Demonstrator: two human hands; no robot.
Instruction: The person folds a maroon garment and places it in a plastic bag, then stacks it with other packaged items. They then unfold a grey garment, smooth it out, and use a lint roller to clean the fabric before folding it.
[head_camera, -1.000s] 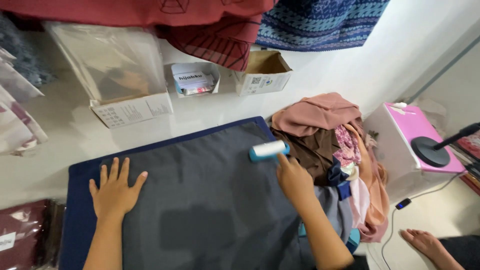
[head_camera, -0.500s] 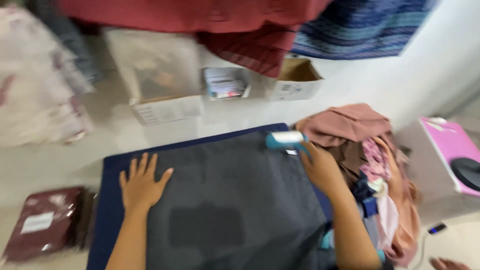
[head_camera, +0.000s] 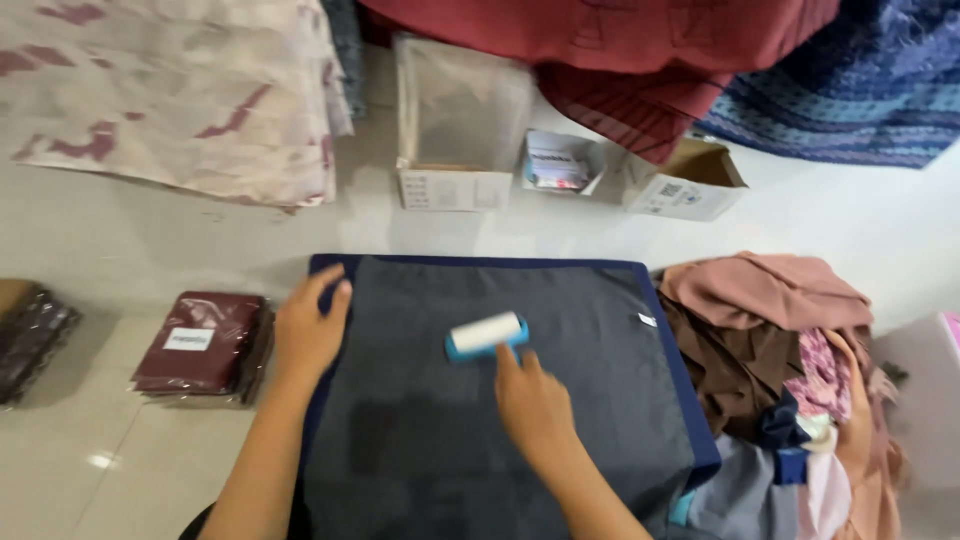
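A dark grey cloth (head_camera: 560, 330) lies flat on a navy blue mat (head_camera: 690, 420) on the floor. My right hand (head_camera: 530, 400) grips the handle of a blue lint roller (head_camera: 485, 335) with a white roll, which rests on the middle of the cloth. My left hand (head_camera: 312, 325) presses flat on the cloth's left edge, fingers pointing toward the far corner.
A heap of pink, brown and patterned garments (head_camera: 780, 350) lies right of the mat. A bagged maroon cloth (head_camera: 205, 340) sits to the left. Cardboard boxes (head_camera: 455, 185) and a small box (head_camera: 690, 185) stand beyond the mat, with draped fabrics (head_camera: 170, 90) behind.
The roller has moved from the cloth's far right corner to its middle. My left hand has shifted toward the far left corner. The view has swung left.
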